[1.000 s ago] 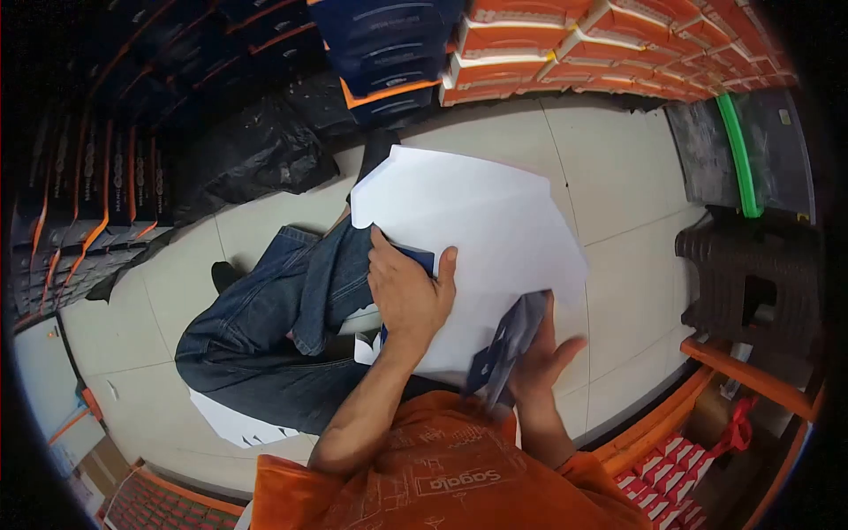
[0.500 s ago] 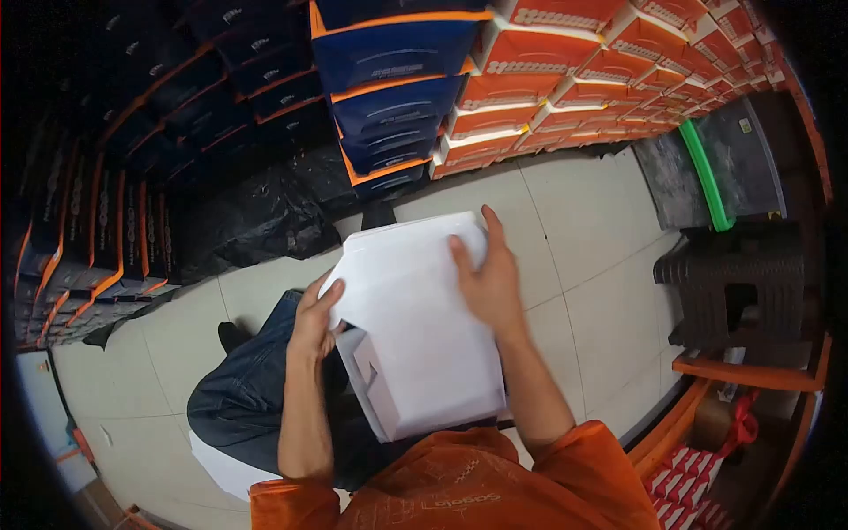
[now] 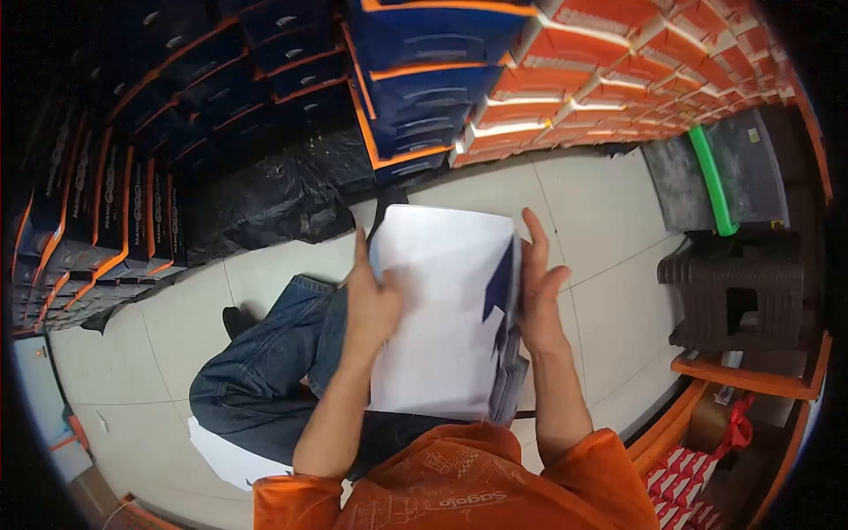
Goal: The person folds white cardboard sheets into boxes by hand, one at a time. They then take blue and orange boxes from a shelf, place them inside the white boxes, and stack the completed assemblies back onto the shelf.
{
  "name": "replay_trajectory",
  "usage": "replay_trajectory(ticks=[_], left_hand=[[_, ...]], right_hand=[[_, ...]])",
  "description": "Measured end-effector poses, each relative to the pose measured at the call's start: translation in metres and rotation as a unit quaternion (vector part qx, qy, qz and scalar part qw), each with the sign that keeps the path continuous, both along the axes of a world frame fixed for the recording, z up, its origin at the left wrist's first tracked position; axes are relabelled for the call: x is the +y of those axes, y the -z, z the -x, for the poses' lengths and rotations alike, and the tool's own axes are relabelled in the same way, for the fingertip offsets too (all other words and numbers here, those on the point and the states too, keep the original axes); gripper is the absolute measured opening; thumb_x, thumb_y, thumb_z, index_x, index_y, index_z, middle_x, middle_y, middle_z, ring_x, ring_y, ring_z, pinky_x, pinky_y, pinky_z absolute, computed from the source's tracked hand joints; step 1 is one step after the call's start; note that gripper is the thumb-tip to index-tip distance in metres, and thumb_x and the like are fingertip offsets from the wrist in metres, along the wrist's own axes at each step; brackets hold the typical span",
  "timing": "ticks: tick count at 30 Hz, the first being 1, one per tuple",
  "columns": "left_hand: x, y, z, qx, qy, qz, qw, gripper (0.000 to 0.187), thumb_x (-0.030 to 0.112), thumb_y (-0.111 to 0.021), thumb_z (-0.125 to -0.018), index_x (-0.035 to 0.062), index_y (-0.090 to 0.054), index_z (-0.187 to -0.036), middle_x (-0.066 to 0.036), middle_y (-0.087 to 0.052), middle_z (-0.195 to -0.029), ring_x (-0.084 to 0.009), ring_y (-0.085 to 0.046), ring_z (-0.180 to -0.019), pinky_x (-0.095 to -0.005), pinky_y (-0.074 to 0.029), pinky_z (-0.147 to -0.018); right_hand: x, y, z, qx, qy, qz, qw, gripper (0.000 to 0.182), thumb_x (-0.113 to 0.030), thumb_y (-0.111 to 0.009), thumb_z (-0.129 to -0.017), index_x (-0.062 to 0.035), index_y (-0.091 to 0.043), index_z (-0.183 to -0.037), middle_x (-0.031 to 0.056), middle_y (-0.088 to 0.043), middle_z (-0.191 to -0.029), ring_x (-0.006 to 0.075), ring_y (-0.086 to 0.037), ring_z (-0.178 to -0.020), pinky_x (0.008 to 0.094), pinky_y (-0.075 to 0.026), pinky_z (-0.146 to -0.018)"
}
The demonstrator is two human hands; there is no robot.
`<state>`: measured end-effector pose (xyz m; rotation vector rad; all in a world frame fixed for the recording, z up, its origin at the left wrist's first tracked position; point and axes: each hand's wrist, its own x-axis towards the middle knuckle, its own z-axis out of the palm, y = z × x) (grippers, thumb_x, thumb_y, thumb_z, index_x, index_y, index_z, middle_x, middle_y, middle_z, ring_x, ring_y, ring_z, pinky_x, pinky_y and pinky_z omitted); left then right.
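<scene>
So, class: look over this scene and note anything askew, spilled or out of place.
White sheets lie loose on the tiled floor under the seated person's leg, and a crumpled black plastic bag slumps against the stacked boxes. Nothing looks spilled or broken.
</scene>
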<state>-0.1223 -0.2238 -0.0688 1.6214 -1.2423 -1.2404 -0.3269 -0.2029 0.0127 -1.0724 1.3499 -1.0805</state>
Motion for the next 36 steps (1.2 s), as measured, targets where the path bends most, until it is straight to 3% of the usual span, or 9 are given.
replay_trajectory(ticks=[6,9,11,12,14,19,29,31,36], left_hand=[[-0.011,-0.016,0.075,-0.415,0.014,0.058,0.908,0.087,0.023,-0.063,-0.087,-0.0102,-0.01,-0.147,-0.03,-0.056,-0.115,-0.0349,-0.06,-0.104,-0.0491,-0.046,-0.092],[-0.013,-0.015,-0.004,-0.035,0.052,0.003,0.998,0.085,0.05,-0.053,-0.092,-0.0002,-0.015,-0.15,-0.029,-0.039,-0.14,-0.0349,-0.042,-0.131,-0.0433,-0.032,-0.11],[0.028,0.008,-0.083,0.384,-0.02,-0.162,0.909,0.074,0.036,-0.047,-0.097,0.0054,-0.01,-0.153,-0.023,-0.038,-0.144,-0.0339,-0.04,-0.132,-0.0467,-0.028,-0.112],[0.063,-0.007,-0.094,0.279,0.068,-0.034,0.957,0.073,0.05,-0.052,-0.094,0.0121,-0.026,-0.15,-0.012,-0.051,-0.132,-0.0239,-0.05,-0.12,-0.0441,-0.036,-0.102],[0.148,0.064,-0.145,0.238,0.203,-0.141,0.939,0.097,0.049,-0.079,-0.073,0.003,-0.034,-0.145,-0.01,-0.052,-0.131,-0.0236,-0.05,-0.119,-0.0413,-0.035,-0.103],[0.168,0.008,-0.093,0.077,0.171,-0.159,0.969,0.041,0.006,-0.082,-0.07,-0.0001,-0.068,-0.109,-0.007,-0.07,-0.1,-0.0157,-0.063,-0.097,-0.0301,-0.046,-0.088],[0.163,0.005,-0.027,0.189,0.077,-0.139,0.969,0.019,0.002,-0.065,-0.084,-0.0044,-0.061,-0.102,-0.008,-0.064,-0.089,-0.0172,-0.064,-0.077,-0.0287,-0.052,-0.064],[0.192,0.057,-0.042,0.443,-0.075,-0.237,0.861,0.029,0.004,-0.064,-0.084,-0.0061,-0.056,-0.111,-0.012,-0.062,-0.097,-0.0217,-0.065,-0.082,-0.0333,-0.055,-0.071],[0.217,0.068,-0.065,0.409,-0.155,-0.303,0.847,0.032,0.011,-0.065,-0.085,-0.0056,-0.059,-0.112,-0.012,-0.061,-0.105,-0.0232,-0.06,-0.099,-0.0362,-0.047,-0.091]], right_hand=[[0.002,0.016,0.04,-0.093,0.01,-0.046,0.995,0.121,-0.097,-0.019,-0.064,-0.0162,-0.011,-0.154,0.0201,-0.027,-0.151,0.0303,-0.032,-0.136,0.0435,-0.024,-0.113],[0.038,0.049,0.077,-0.256,-0.046,-0.023,0.965,0.126,-0.088,-0.052,-0.065,-0.011,-0.005,-0.153,0.0169,-0.029,-0.151,0.0306,-0.031,-0.138,0.046,-0.026,-0.112],[0.118,0.1,0.116,-0.189,-0.182,-0.124,0.957,0.123,-0.069,-0.075,-0.065,-0.01,-0.012,-0.152,0.0142,-0.029,-0.152,0.0299,-0.029,-0.139,0.0465,-0.024,-0.113],[0.137,0.083,0.1,-0.203,-0.236,-0.139,0.94,0.099,-0.037,-0.085,-0.07,-0.0078,-0.031,-0.147,0.0101,-0.034,-0.15,0.0258,-0.034,-0.137,0.0451,-0.032,-0.109],[0.206,0.09,0.089,-0.129,-0.22,-0.274,0.927,0.067,-0.018,-0.082,-0.075,-0.0042,-0.052,-0.133,0.0081,-0.052,-0.136,0.0189,-0.049,-0.123,0.038,-0.043,-0.099],[0.208,0.079,0.066,0.063,-0.039,-0.183,0.98,0.034,-0.005,-0.076,-0.078,0.0001,-0.066,-0.109,0.0029,-0.069,-0.095,0.012,-0.062,-0.093,0.0291,-0.049,-0.085],[0.149,0.025,-0.023,0.307,0.13,-0.176,0.926,0.062,-0.01,-0.06,-0.089,0.014,-0.027,-0.136,0.0261,-0.059,-0.107,0.0365,-0.06,-0.094,0.0405,-0.048,-0.081],[0.144,0.05,-0.043,0.307,0.148,-0.129,0.931,0.066,-0.012,-0.058,-0.09,0.0165,-0.021,-0.136,0.032,-0.054,-0.113,0.0418,-0.056,-0.099,0.0439,-0.046,-0.085],[0.156,0.111,-0.075,0.592,-0.017,-0.016,0.806,0.086,-0.031,-0.069,-0.084,0.0237,-0.022,-0.131,0.039,-0.034,-0.13,0.0512,-0.033,-0.124,0.0561,-0.024,-0.108]])
